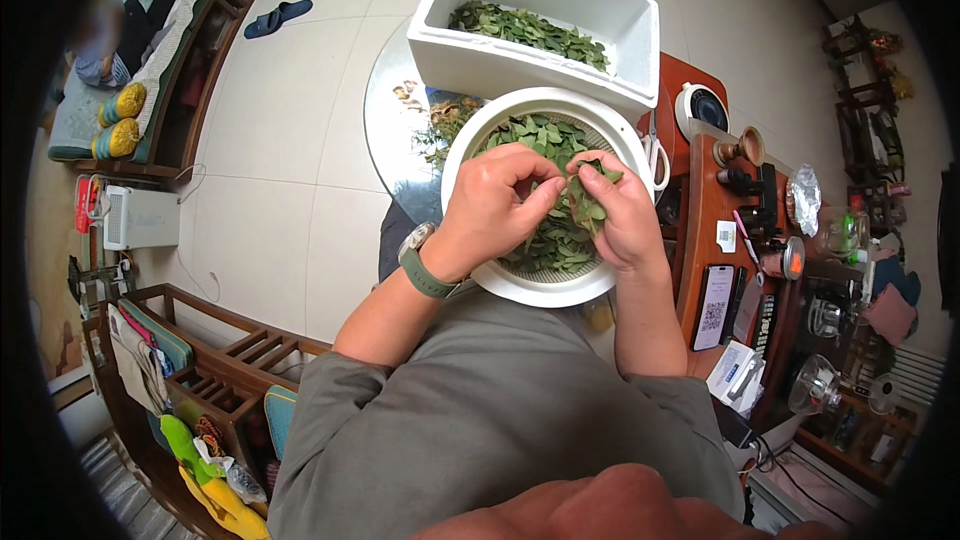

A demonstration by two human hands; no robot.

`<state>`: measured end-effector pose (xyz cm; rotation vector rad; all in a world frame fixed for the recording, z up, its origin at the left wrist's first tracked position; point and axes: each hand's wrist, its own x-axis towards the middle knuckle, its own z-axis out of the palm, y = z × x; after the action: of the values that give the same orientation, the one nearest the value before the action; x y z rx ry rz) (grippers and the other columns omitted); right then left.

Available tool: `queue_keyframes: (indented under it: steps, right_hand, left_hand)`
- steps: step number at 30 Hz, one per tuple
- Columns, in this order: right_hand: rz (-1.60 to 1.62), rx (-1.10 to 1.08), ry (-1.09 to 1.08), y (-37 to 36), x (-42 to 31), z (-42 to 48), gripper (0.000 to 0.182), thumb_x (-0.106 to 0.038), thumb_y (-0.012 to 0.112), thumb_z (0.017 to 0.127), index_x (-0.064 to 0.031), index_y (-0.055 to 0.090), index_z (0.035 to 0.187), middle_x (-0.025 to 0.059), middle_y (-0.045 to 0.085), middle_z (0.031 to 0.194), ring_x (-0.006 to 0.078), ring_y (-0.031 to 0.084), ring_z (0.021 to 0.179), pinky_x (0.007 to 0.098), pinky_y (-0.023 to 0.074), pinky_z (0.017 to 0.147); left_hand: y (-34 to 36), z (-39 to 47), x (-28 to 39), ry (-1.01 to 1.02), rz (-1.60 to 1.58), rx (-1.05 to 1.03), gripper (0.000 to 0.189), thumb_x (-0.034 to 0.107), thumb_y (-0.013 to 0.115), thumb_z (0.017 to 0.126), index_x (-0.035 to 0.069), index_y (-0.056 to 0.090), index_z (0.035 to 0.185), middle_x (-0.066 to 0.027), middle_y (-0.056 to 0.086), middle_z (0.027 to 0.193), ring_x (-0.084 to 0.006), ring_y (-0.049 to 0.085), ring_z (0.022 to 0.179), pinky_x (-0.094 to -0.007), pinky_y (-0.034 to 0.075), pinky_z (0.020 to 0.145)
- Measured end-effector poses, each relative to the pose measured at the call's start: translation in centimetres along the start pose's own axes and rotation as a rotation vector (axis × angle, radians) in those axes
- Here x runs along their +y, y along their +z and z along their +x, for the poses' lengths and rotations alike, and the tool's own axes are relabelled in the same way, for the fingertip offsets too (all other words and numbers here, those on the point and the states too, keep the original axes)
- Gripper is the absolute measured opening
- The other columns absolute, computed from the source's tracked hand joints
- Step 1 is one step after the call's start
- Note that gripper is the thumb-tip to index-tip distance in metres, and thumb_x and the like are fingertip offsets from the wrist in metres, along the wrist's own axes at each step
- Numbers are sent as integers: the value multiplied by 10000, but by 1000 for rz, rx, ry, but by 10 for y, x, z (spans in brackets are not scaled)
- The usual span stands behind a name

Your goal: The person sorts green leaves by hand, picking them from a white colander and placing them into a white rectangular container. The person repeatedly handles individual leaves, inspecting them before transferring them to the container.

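Note:
A round white plastic basket (546, 295) with a mesh bottom holds many loose green leaves (551, 139). Above it, my right hand (626, 214) has a small bunch of green leaves (587, 202) between thumb and fingers. My left hand (502, 199), with a green-strapped watch at the wrist, is curled beside the bunch; its thumb and forefinger meet at the bunch's edge, and whether they pinch a stem is too small to tell. Just beyond the basket, a white foam box (525, 75) has more green leaves (532, 34) lying inside.
Plant scraps (446, 124) lie on the glass table (390, 142) left of the basket. Scissors (657, 157) are at its right. A wooden table (694, 240) at right bears a phone (712, 307) and other items. Another person (112, 37) is on the far-left seat.

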<state>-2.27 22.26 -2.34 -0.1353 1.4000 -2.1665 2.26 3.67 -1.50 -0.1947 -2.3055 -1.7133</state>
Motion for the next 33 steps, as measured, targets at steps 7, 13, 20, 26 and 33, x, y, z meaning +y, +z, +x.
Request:
queue_keyframes:
  steps: [7, 13, 20, 26, 33]
  right_hand:
    - [84, 83, 10, -3, 1, -1, 185, -165, 600, 1023, -5, 594, 1116, 79, 663, 1023, 118, 643, 914, 254, 552, 668]
    - [117, 230, -76, 10, 5, 3, 208, -212, 522, 1061, -22, 576, 1126, 78, 659, 1022, 172, 658, 914, 283, 556, 705]
    - [299, 246, 44, -11, -1, 7, 204, -242, 527, 1062, -41, 556, 1074, 4, 503, 789, 99, 463, 643, 234, 366, 541]
    - [-109, 97, -38, -2, -12, 1, 256, -237, 682, 982, -12, 608, 1077, -33, 500, 713, 53, 416, 587, 207, 321, 524]
    - [-239, 33, 41, -1, -16, -6, 245, -171, 736, 933, -6, 660, 1098, -67, 568, 721, 12, 446, 580, 180, 329, 516]
  left_hand:
    - [-2, -2, 2, -35, -13, 31, 65, 49, 731, 857, -8, 702, 869, -55, 653, 790, -110, 582, 642, -238, 461, 579]
    - [-1, -7, 3, -76, -56, 81, 60, 46, 721, 866, -9, 697, 872, -39, 649, 810, -87, 567, 651, -233, 456, 584]
    - [-5, -10, -5, -121, -147, 138, 88, 68, 702, 911, -17, 688, 894, -15, 649, 823, -60, 564, 664, -211, 454, 609]
    - [-4, -10, -13, -249, -258, 112, 120, 104, 692, 941, -16, 689, 939, 14, 650, 813, -37, 553, 685, -197, 443, 617]
    - [-1, -10, -18, -334, -422, 109, 135, 105, 688, 957, -26, 697, 987, 1, 680, 854, -49, 586, 758, -203, 472, 685]
